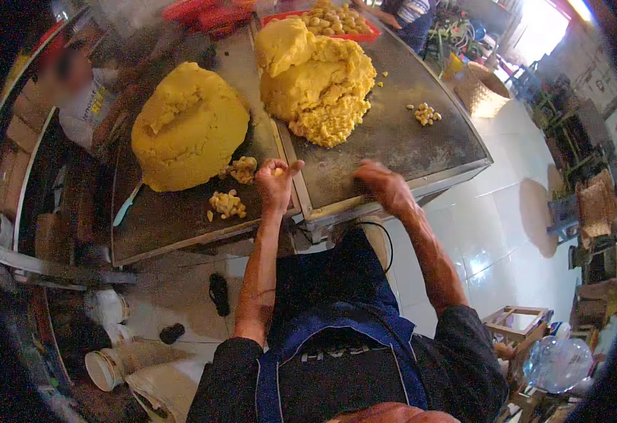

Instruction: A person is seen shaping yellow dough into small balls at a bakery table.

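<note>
My left hand (273, 189) is above the seam between two dark tabletops, its fingers curled around a small yellow dough piece (278, 172). My right hand (385, 187), blurred by motion, is over the front edge of the right tabletop (409, 143); its grip is hidden. Just left of my left hand sits a lumpy yellowish clump (244, 169), and a pile of small pale pieces (227, 204) lies nearer the front. A large smooth yellow dough mound (189, 132) rests on the left tabletop (171, 227). Another, rougher dough mound (316, 84) stands on the right one.
A red tray (373, 36) at the back holds many dough balls. Small pale pieces (425, 113) lie far right. A turquoise-handled tool (123, 211) touches the left mound. Another person (83, 108) is at the left; a second person's arm (385, 17) shows behind. A woven basket (480, 90) stands on the floor.
</note>
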The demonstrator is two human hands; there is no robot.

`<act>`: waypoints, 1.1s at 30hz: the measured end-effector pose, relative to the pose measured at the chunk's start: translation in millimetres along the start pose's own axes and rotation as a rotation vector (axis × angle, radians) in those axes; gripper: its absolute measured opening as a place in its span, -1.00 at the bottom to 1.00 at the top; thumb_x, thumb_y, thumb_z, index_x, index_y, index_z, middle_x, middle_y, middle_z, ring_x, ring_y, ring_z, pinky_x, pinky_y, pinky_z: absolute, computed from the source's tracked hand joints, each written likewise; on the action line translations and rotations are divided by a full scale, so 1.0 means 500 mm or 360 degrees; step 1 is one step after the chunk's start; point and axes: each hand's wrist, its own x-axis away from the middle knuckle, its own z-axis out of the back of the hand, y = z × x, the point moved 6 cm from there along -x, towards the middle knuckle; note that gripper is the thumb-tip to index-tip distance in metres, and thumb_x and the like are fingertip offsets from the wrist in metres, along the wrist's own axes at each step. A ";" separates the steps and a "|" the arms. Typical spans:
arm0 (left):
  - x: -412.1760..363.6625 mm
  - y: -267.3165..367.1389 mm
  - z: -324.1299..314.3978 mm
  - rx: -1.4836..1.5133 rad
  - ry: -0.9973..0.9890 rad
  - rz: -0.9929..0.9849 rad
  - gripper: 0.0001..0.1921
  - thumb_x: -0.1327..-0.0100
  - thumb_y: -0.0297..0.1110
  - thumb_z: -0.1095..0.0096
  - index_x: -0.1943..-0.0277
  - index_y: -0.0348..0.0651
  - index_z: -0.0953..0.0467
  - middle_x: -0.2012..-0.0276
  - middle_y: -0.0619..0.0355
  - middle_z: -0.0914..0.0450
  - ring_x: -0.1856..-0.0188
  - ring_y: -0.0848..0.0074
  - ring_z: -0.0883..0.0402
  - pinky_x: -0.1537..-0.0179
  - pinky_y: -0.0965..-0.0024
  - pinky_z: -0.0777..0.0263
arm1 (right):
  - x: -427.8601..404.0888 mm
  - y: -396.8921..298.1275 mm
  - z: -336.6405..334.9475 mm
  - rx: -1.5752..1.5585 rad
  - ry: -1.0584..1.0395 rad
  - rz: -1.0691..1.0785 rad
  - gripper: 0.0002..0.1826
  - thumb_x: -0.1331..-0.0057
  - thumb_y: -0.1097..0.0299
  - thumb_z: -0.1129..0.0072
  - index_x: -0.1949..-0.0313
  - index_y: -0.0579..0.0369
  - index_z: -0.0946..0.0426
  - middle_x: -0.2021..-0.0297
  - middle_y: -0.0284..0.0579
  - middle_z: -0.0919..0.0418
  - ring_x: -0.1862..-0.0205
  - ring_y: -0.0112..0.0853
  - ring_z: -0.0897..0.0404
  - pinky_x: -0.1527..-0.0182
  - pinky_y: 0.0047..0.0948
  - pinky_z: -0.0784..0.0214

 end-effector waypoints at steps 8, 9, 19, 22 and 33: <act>0.010 -0.091 -0.002 0.0420 -0.0007 0.0617 -0.56 -0.46 -0.01 -0.27 0.31 -0.29 -0.67 0.57 0.34 -0.45 0.53 0.70 -0.34 0.47 0.50 -0.21 | -0.097 0.053 -0.161 -0.0760 0.1091 -0.0091 -0.90 -0.19 0.61 -0.06 0.35 0.11 -0.39 0.34 -0.01 -0.37 0.14 0.02 -0.44 0.09 0.05 -0.30; 0.011 -0.069 -0.038 0.0449 -0.0084 0.0618 -0.56 -0.46 -0.01 -0.27 0.31 -0.29 -0.67 0.57 0.34 -0.45 0.53 0.70 -0.34 0.47 0.50 -0.21 | -0.140 0.060 -0.226 -0.0368 0.0769 -0.0135 -0.86 -0.19 0.59 -0.07 0.25 0.12 -0.45 0.25 -0.01 -0.44 0.00 0.05 -0.44 -0.04 0.08 -0.29; 0.013 -0.064 0.007 0.0408 -0.0104 0.0708 -0.50 -0.48 0.06 -0.21 0.38 -0.25 -0.59 0.57 0.35 -0.33 0.56 0.70 -0.24 0.52 0.52 -0.10 | -0.077 0.063 -0.074 0.1075 -0.0433 -0.0347 -0.54 -0.40 0.42 -0.04 -0.28 0.07 -0.44 -0.35 -0.17 -0.43 -0.44 -0.13 -0.33 -0.51 0.26 0.11; 0.009 -0.057 -0.016 0.0508 -0.0201 0.0728 -0.51 -0.48 0.06 -0.20 0.39 -0.24 -0.58 0.58 0.34 -0.34 0.57 0.70 -0.24 0.53 0.50 -0.09 | -0.017 0.141 0.006 0.0297 0.0563 -0.0251 -0.59 -0.44 0.40 -0.06 -0.26 0.11 -0.46 -0.28 -0.12 -0.50 -0.34 -0.10 -0.45 -0.48 0.23 0.02; 0.013 -0.033 -0.020 0.0642 -0.0178 0.0756 -0.50 -0.45 0.07 -0.26 0.43 -0.22 -0.54 0.60 0.37 -0.34 0.59 0.74 -0.22 0.56 0.55 -0.03 | 0.008 0.161 0.033 0.0363 0.0811 -0.0027 -0.67 -0.35 0.26 -0.29 -0.08 0.00 -0.61 0.09 -0.02 -0.68 0.02 -0.01 -0.65 0.03 -0.14 -0.52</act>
